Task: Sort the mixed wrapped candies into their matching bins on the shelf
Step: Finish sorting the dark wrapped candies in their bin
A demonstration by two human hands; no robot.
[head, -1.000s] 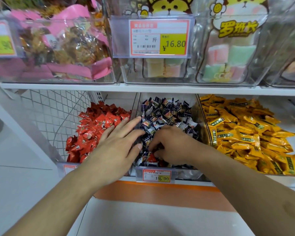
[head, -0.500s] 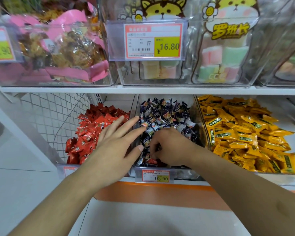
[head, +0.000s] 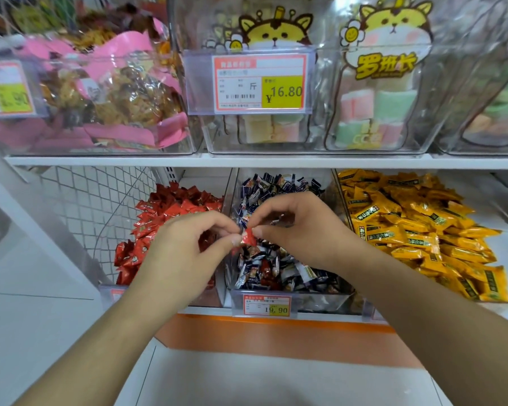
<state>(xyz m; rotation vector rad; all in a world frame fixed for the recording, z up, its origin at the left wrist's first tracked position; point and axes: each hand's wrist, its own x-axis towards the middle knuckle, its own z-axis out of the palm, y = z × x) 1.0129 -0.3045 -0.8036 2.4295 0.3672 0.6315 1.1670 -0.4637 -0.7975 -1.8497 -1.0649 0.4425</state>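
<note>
A stray red candy is mid-handover above the dark-wrapped candy bin: the left hand and right hand both pinch it between thumb and forefinger. Next, I judge, it drops left of the fingers into the red candy bin.

This is a shop, a candy aisle by the look of it: white shelves carry clear plastic bins heaped with bulk wrapped sweets, red, dark blue and yellow. Printed price tags with barcodes clip to the bin fronts, one reading ¥16.80, a lower tag 19.90
</note>
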